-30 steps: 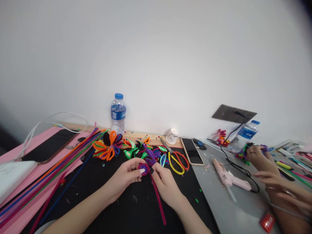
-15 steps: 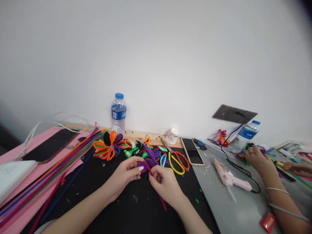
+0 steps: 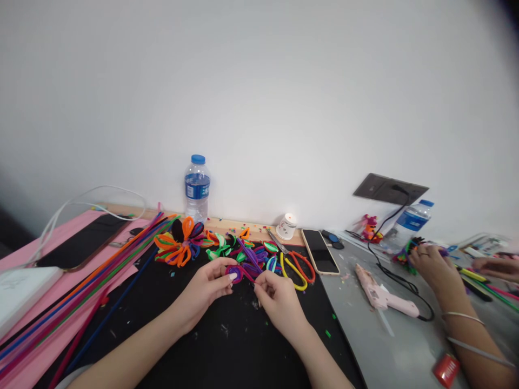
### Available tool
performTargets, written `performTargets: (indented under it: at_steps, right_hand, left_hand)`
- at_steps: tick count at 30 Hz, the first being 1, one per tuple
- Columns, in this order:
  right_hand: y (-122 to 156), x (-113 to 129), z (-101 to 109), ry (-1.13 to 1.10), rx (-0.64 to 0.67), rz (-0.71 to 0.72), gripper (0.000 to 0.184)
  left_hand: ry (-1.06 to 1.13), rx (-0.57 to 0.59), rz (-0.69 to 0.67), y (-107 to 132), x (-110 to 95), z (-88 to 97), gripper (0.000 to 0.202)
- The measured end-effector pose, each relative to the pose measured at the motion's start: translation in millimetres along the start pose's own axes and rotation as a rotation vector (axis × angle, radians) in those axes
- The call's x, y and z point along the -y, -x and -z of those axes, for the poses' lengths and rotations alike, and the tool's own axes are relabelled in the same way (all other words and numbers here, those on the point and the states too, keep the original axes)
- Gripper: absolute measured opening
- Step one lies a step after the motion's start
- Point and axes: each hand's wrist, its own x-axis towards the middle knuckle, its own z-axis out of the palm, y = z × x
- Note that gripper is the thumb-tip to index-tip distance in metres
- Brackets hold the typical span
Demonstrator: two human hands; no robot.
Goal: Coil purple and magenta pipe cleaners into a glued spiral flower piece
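Two-handed hold on a purple-and-magenta coil (image 3: 238, 272), left of the scissors (image 3: 292, 261).
Left hand (image 3: 214, 283) pinches the coil; right hand (image 3: 278, 294) grips the magenta strand (image 3: 248, 275) running off it, also left of the scissors. Multicoloured fuzzy flower (image 3: 184, 247) lies farther left of the scissors, paper cup (image 3: 286, 227) just behind them, phone (image 3: 320, 253) just right. Pink glue gun (image 3: 385, 300) well right of the scissors, co-worker's hand (image 3: 436, 270) farther right.
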Motion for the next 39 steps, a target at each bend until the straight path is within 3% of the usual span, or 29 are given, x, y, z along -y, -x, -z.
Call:
performTargets:
  at_steps: [4, 12, 15, 20, 23, 28, 34, 39]
  right_hand:
    - [1, 0, 0, -0.166, 0.051, -0.035, 0.016]
    - [0, 4, -1, -0.754, 0.182, -0.300, 0.020]
    - [-2, 4, 1, -0.820, 0.208, -0.355, 0.021]
    - [-8, -5, 24, -0.430, 0.101, -0.279, 0.022]
    - [-9, -8, 45, -0.352, 0.142, -0.243, 0.027]
    - [-5, -5, 58, -0.513, 0.262, -0.136, 0.046]
    - [-6, -8, 63, -0.749, 0.080, -0.088, 0.053]
    - [-9, -13, 77, -0.919, 0.008, -0.084, 0.056]
  left_hand:
    - [0.010, 0.011, -0.009, 0, -2, -1.2, 0.024]
    - [0.044, 0.026, -0.006, 1, -3, -3.3, 0.023]
    - [0.043, 0.027, -0.005, 1, -3, -3.3, 0.022]
    - [-0.009, 0.050, -0.018, 1, -1, -3.5, 0.022]
    - [-0.054, 0.100, -0.025, 1, 1, -4.2, 0.021]
    - [-0.059, 0.028, -0.036, -1, 0, -2.6, 0.024]
    - [-0.043, -0.048, -0.032, 1, -7, -3.1, 0.028]
    - [-0.050, -0.059, -0.027, 2, -7, -3.8, 0.027]
